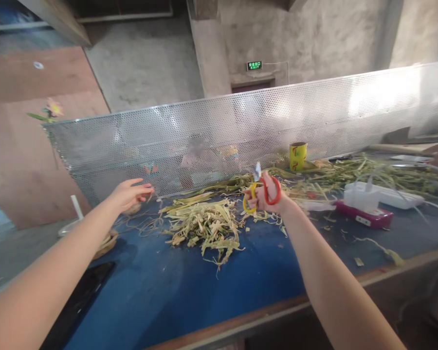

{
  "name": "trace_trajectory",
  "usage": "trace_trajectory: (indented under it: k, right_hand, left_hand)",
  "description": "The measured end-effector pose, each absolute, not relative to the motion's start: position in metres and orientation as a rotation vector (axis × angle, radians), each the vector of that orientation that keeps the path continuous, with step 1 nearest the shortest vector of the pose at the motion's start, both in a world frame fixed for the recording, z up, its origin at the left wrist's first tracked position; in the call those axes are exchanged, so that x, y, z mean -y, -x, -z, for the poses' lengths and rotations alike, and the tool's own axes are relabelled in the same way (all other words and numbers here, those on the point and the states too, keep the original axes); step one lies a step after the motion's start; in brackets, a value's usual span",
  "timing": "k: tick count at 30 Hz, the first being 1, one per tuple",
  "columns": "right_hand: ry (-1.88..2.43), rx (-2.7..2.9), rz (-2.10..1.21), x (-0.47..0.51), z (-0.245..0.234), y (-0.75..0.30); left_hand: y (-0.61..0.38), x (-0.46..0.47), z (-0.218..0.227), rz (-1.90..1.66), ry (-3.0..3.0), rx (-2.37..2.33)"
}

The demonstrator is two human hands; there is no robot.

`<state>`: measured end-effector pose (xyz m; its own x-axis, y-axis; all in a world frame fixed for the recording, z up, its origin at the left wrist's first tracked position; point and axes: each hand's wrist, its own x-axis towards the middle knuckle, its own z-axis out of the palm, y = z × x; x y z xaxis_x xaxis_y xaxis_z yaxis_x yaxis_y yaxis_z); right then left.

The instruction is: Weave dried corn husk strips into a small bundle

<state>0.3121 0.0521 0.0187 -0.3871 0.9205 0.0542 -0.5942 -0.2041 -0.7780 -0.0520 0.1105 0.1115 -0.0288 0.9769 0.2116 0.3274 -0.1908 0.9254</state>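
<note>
My right hand [268, 197] holds a pair of scissors [274, 190], one handle loop red and the other yellow, blades pointing up and away from me. Below and left of it lies a loose heap of dry, pale green plant leaves [208, 226] on the blue tabletop [190, 291]. My left hand [133, 194] is raised over the table's left side, its fingers stretched out and slightly bent, with no object clearly between them. Thin tangled strands of twine [146, 221] lie beneath it. A round woven piece [107, 243] sits partly behind my left forearm.
A perforated metal screen [222, 131] runs along the table's back edge. Before it stands a yellow tube [298, 156]. More dried stalks [365, 172] are spread at the right, near a purple box [365, 215] and white plugs with cables. A black flat panel [83, 296] lies front left.
</note>
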Motion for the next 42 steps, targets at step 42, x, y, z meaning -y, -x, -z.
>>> trace_trajectory:
  k: [42]
  right_hand:
    - [0.197,0.635,-2.51,-0.072,-0.02,-0.024]
  left_hand:
    - [0.101,-0.026,-0.147,-0.637,-2.224,-1.498]
